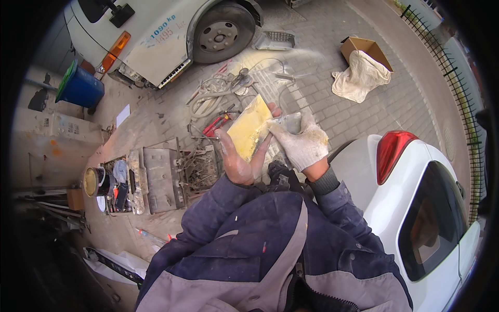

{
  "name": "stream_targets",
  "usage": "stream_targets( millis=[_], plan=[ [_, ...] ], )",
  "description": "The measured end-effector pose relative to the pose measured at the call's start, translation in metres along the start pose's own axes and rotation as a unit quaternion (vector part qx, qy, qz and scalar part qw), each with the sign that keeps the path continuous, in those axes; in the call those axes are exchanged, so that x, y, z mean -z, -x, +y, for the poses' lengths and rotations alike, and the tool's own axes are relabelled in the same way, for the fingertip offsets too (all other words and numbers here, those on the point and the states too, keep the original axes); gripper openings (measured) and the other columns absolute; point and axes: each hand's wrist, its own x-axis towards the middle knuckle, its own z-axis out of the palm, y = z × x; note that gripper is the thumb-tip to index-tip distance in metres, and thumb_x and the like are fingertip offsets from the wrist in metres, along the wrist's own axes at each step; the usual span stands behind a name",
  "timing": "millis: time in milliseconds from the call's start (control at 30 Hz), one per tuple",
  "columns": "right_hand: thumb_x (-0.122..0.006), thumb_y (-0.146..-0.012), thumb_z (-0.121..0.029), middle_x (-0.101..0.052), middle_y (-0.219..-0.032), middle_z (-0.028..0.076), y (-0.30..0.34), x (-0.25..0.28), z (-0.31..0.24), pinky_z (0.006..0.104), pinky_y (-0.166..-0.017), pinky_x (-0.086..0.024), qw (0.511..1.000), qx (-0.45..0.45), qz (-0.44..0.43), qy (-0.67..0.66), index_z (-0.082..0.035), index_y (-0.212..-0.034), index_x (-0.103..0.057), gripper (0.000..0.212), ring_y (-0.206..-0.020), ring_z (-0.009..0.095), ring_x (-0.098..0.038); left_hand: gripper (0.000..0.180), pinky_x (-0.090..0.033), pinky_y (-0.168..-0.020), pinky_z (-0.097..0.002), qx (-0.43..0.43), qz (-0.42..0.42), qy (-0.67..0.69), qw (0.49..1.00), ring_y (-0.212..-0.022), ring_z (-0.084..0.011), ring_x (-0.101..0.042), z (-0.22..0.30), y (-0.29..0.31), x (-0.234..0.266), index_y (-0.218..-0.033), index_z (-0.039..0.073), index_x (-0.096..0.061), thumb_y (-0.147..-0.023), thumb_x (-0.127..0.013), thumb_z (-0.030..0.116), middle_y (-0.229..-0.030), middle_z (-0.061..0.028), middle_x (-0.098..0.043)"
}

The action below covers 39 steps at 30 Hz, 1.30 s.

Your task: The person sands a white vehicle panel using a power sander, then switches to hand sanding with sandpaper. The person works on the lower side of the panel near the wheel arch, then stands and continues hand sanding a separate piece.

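My bare left hand (pixel 239 162), dusty with white powder, holds up a flat board smeared with yellow putty (pixel 250 127). Its thumb lies along the left edge and the fingers reach round the right side. My right hand (pixel 302 141) wears a white knit glove with yellowish stains. Between its thumb and fingers is a putty knife with a greyish blade (pixel 289 122), its edge close to the board's right side. Part of the knife is hidden by the glove.
A white truck with a dusty front wheel (pixel 219 35) stands ahead; a white car (pixel 384 203) stands close at right. Hoses (pixel 205 104) and tools litter the paving. At left are an opened toolbox (pixel 160 179) and a blue bin (pixel 80 86). A cloth (pixel 362 77) hangs from a cardboard box (pixel 366 51).
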Motion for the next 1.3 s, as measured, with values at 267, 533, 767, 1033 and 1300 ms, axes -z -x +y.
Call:
stream_targets(
  millis=[267,533,767,1033,1300],
  plan=[
    [-0.087,-0.086,-0.051,-0.08,-0.097,0.021,0.001,0.006,-0.01,0.0436,-0.082,-0.061,0.991,-0.005,-0.125,0.036,0.004,-0.112,-0.068,0.063,-0.092,0.033,-0.08,0.117,-0.031,-0.13,-0.0556,-0.01,-0.009,0.033,0.999,-0.153,-0.0442,-0.045,-0.002,-0.005,-0.006,-0.167,-0.009,-0.027,-0.1,-0.033,0.087,-0.166,-0.0304,-0.042],
    [-0.088,-0.084,-0.047,-0.079,-0.091,0.02,0.008,-0.001,-0.017,0.0412,-0.08,-0.063,0.993,0.078,-0.083,0.033,0.006,-0.109,-0.066,0.063,-0.085,0.027,-0.08,0.115,-0.03,-0.131,-0.0537,0.007,-0.014,0.045,0.999,-0.154,-0.0399,-0.045,-0.003,-0.006,-0.005,-0.167,-0.007,-0.027,-0.102,-0.028,0.087,-0.167,-0.027,-0.043],
    [-0.086,-0.085,-0.052,-0.076,-0.086,0.024,-0.017,0.004,-0.01,0.0439,-0.072,-0.062,0.999,0.028,0.037,0.007,0.004,-0.105,-0.064,0.064,-0.081,0.035,-0.079,0.115,-0.034,-0.128,-0.0538,0.021,0.053,0.02,0.998,-0.152,-0.0398,-0.047,-0.01,-0.006,-0.007,-0.167,-0.007,-0.028,-0.101,-0.029,0.088,-0.165,-0.0262,-0.045],
    [-0.086,-0.085,-0.055,-0.076,-0.088,0.022,-0.037,0.015,-0.002,0.043,-0.074,-0.061,0.998,0.009,0.024,0.049,0.005,-0.11,-0.068,0.068,-0.083,0.033,-0.079,0.108,-0.036,-0.127,-0.0538,0.05,0.027,-0.019,0.998,-0.154,-0.034,-0.045,-0.011,0.001,-0.006,-0.168,-0.002,-0.032,-0.103,-0.03,0.085,-0.167,-0.0178,-0.045],
    [-0.085,-0.087,-0.054,-0.079,-0.098,0.023,-0.009,-0.003,0.007,0.0425,-0.08,-0.062,0.993,0.066,-0.099,0.005,0.004,-0.113,-0.068,0.065,-0.091,0.035,-0.08,0.098,-0.038,-0.125,-0.0487,0.019,-0.047,-0.087,0.995,-0.149,-0.034,-0.05,-0.014,-0.001,0.005,-0.166,-0.003,-0.034,-0.107,-0.031,0.076,-0.164,-0.0195,-0.049]
  ],
)
